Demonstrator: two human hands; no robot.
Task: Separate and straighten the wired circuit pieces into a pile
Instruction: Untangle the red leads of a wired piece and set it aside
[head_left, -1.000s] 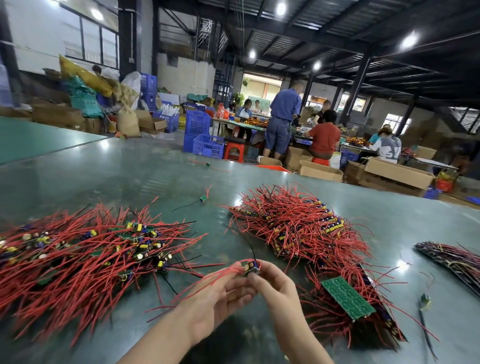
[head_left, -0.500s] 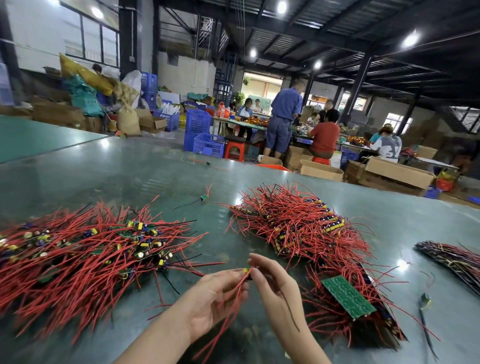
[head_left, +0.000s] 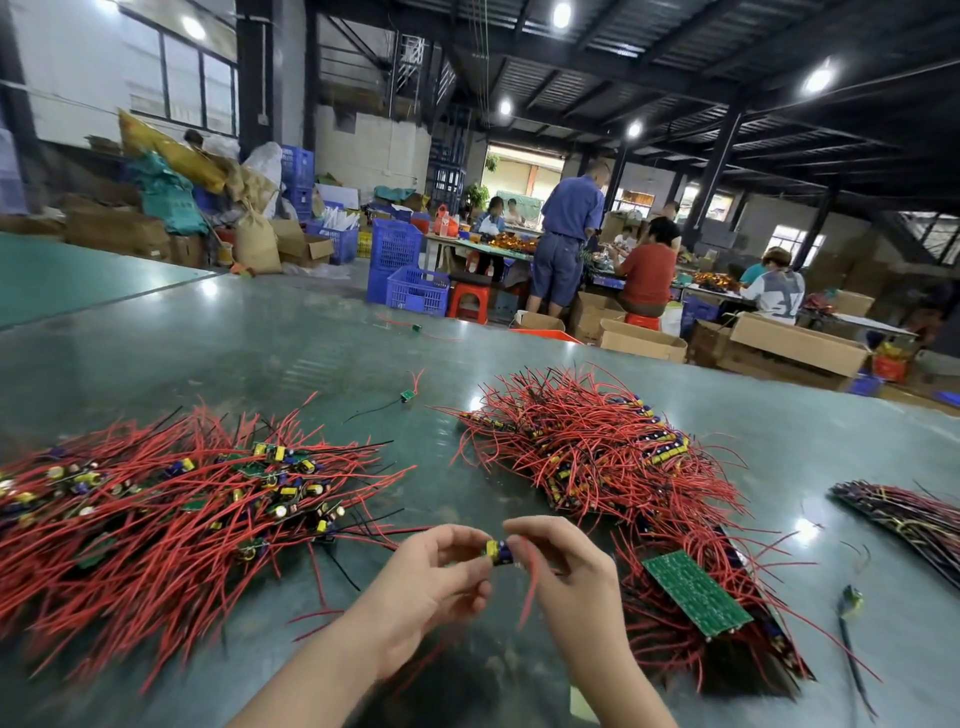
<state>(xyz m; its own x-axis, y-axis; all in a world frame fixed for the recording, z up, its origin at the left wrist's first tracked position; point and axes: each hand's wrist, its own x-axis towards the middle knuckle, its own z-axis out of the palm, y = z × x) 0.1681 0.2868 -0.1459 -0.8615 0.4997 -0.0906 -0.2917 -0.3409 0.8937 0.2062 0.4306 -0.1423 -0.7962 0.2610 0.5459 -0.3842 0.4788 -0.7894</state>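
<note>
Fingers of our left hand (head_left: 436, 587) and right hand (head_left: 566, 577) pinch one circuit piece (head_left: 500, 552) above the bench (head_left: 311, 358), its long axis left-right, red wire (head_left: 530, 587) trailing down toward us.

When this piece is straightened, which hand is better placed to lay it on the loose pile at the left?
Probably the left hand. It already pinches the wired piece together with the right hand, and it is nearer to the left pile. The right hand would have to cross over.
</note>
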